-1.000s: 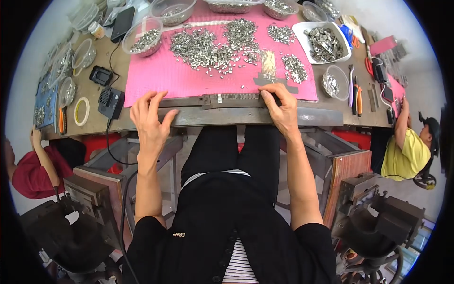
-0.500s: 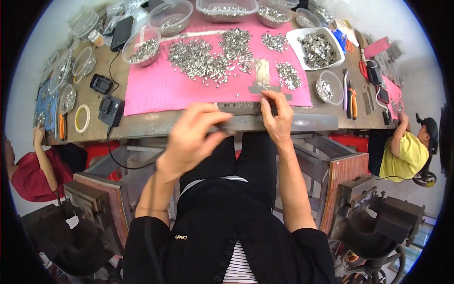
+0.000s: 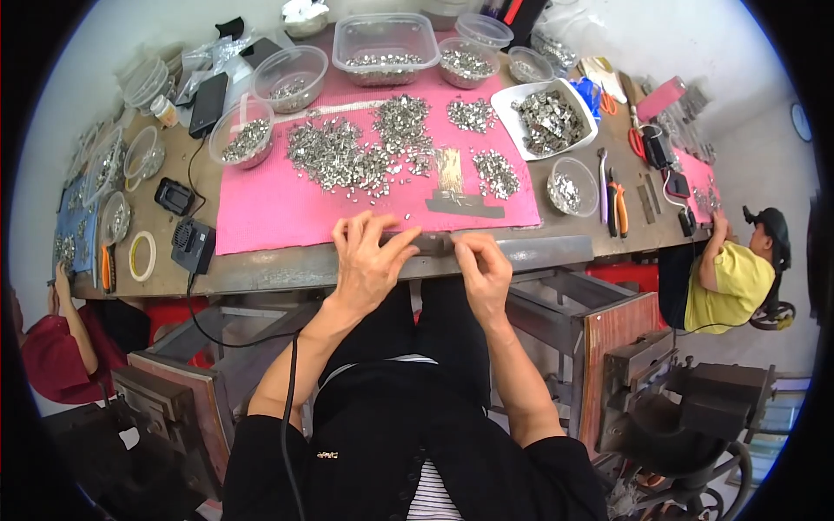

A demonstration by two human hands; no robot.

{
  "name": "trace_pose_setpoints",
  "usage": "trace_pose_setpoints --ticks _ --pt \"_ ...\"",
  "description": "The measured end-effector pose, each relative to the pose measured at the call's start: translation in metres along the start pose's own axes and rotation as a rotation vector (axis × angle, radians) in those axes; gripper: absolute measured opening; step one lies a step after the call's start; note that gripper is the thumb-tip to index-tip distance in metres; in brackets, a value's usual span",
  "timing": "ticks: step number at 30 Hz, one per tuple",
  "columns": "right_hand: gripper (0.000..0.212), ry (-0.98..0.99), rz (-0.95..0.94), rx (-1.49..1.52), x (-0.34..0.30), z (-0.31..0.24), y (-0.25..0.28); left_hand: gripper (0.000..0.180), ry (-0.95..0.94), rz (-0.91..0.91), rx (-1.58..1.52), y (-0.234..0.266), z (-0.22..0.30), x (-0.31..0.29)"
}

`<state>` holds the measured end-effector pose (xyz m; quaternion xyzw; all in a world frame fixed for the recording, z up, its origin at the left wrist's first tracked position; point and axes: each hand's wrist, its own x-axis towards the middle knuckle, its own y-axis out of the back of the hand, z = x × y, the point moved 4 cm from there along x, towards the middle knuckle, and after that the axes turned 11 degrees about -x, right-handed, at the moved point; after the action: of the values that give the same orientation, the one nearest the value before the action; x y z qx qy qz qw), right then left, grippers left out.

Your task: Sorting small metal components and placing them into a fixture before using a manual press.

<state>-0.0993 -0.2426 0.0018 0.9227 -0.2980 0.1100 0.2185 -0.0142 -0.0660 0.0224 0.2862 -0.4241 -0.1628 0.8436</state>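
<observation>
A dark, flat metal bar (image 3: 434, 244) lies along the grey metal table edge (image 3: 549, 253). The half-open left hand (image 3: 365, 267) is at its nine o'clock; the pinched right hand (image 3: 483, 274), three. Silver metal bits (image 3: 339, 158) lie on a ribbed pink mat (image 3: 276, 212) at eleven. Fingers (image 3: 375, 225) hide the bar's ends; I can't tell their grip.

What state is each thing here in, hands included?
Left hand: fingers bent
Right hand: fingers curled
Dark bar: between both hands
Metal pieces: loose, in heaps
Pink mat: flat, partly covered
White bowl: uncovered, well filled
Rectangular tub: lidless, partly filled
Orange-handled pliers: lying unheld
</observation>
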Motion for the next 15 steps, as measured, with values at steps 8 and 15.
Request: trace_pose_setpoints --ticks 8,15 --pt "0.008 0.333 -0.109 -0.311 0.061 -0.013 -0.001 0.043 0.126 0.056 -0.068 -0.007 0.003 -0.008" --pt "0.03 0.363 -0.128 -0.801 0.206 0.039 -0.019 0.033 0.244 0.146 -0.237 0.02 -0.012 0.013"
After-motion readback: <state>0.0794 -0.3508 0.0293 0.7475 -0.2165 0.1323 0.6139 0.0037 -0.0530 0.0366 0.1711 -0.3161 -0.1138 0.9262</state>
